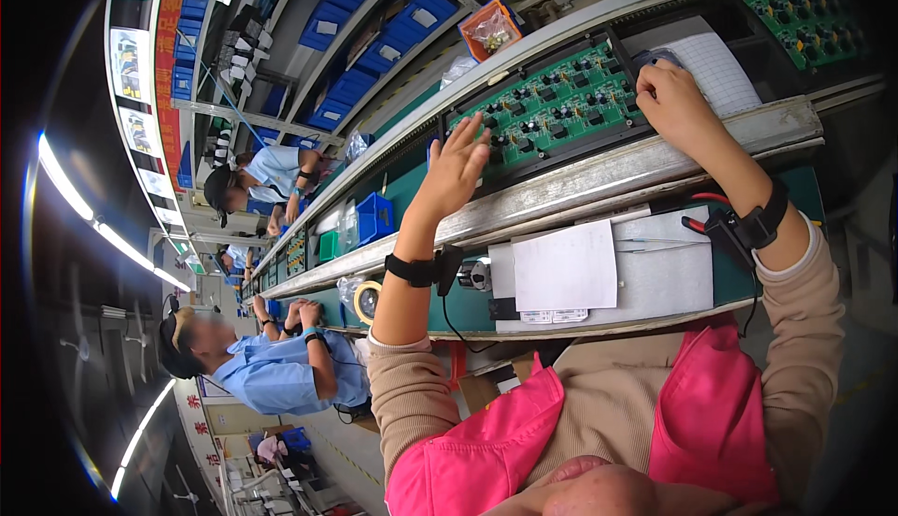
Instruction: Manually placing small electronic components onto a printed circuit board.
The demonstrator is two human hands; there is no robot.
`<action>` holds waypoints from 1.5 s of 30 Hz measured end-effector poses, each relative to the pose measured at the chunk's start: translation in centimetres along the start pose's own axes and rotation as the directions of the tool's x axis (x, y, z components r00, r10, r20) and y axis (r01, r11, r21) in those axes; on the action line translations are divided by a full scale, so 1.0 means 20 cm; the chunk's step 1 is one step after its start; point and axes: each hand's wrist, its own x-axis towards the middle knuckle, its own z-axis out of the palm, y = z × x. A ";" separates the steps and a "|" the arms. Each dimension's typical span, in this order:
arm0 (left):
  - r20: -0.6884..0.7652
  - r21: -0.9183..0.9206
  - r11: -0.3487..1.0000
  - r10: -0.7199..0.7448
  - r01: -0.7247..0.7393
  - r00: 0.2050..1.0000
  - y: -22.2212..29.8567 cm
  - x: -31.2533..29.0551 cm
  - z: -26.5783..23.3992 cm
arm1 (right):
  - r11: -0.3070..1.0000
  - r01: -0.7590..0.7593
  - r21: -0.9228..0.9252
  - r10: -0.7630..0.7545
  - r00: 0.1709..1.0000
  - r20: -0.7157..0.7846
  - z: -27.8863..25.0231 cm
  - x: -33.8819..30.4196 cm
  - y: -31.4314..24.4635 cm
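A long green circuit board [552, 104] studded with small black parts lies in a black frame on the conveyor line. My left hand [456, 168] is open, fingers spread, with the fingertips at the board's left end. My right hand [678, 100] rests at the board's right end, its fingers curled over the edge of the frame. Both wrists wear black straps. A white ribbed sheet [718, 69] lies just beyond my right hand, and a second green board [812, 22] follows further along the line.
A metal rail [599, 179] runs in front of the board. On the bench below lie a white paper sheet [566, 268], a tape roll [367, 301] and a red-handled tool [697, 224]. An orange parts bin [488, 31] and a blue bin [374, 217] stand nearby. Co-workers in blue shirts [281, 371] sit further along.
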 end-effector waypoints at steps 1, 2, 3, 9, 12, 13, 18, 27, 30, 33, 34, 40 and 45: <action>-0.008 -0.096 0.995 -0.013 0.012 1.000 -0.01 0.00 -0.02 | 1.000 0.011 -0.021 -0.011 1.000 -0.004 0.00 0.00 0.00; -0.014 -0.192 0.981 -0.026 0.023 1.000 -0.01 -0.01 -0.02 | 1.000 0.008 -0.022 -0.008 1.000 -0.006 0.00 -0.01 0.00; -0.012 -0.193 0.981 -0.023 0.020 1.000 -0.01 -0.01 -0.01 | 1.000 0.005 -0.022 -0.005 1.000 -0.007 0.00 0.00 0.00; 0.032 -0.107 0.994 -0.032 0.036 0.999 0.02 -0.03 0.01 | 0.999 -0.002 -0.053 0.001 1.000 -0.015 -0.01 0.00 0.00; 0.029 -0.111 0.993 -0.027 0.030 0.999 0.03 -0.02 0.03 | 0.998 -0.002 -0.057 0.001 1.000 -0.020 -0.01 0.00 0.00; 0.015 -0.135 0.991 -0.023 0.025 1.000 0.03 -0.02 0.03 | 0.998 -0.002 -0.061 0.001 1.000 -0.023 -0.02 -0.01 0.01; 0.014 -0.188 0.981 -0.037 0.039 0.999 0.03 -0.02 0.02 | 0.997 0.025 -0.078 -0.029 0.998 -0.057 -0.01 -0.01 0.01; -0.128 -0.590 0.807 -0.095 0.001 0.987 -0.05 -0.08 0.01 | 0.981 -0.037 -0.189 0.028 0.998 -0.048 -0.09 0.05 0.01; -0.223 -0.851 0.521 -0.468 0.064 0.855 -0.16 -0.18 0.10 | 0.981 -0.023 -0.195 0.017 0.999 -0.034 -0.13 0.08 0.01; -0.130 -0.990 0.118 -0.616 -0.073 0.777 -0.35 -0.28 0.25 | 0.977 -0.086 0.194 0.071 0.994 0.085 -0.24 0.09 -0.17; -0.063 -0.984 -0.083 -0.666 -0.158 0.743 -0.40 -0.31 0.28 | 0.950 -0.075 0.304 0.050 0.995 0.090 -0.27 0.08 -0.25; -0.147 -0.862 -0.275 -0.669 -0.426 0.729 -0.60 -0.42 0.41 | 0.897 0.397 0.195 -0.418 0.905 0.079 -0.45 -0.17 -0.86; -0.177 -0.823 -0.320 -0.641 -0.470 0.747 -0.61 -0.45 0.41 | 0.885 0.460 0.067 -0.465 0.872 0.154 -0.34 -0.26 -0.96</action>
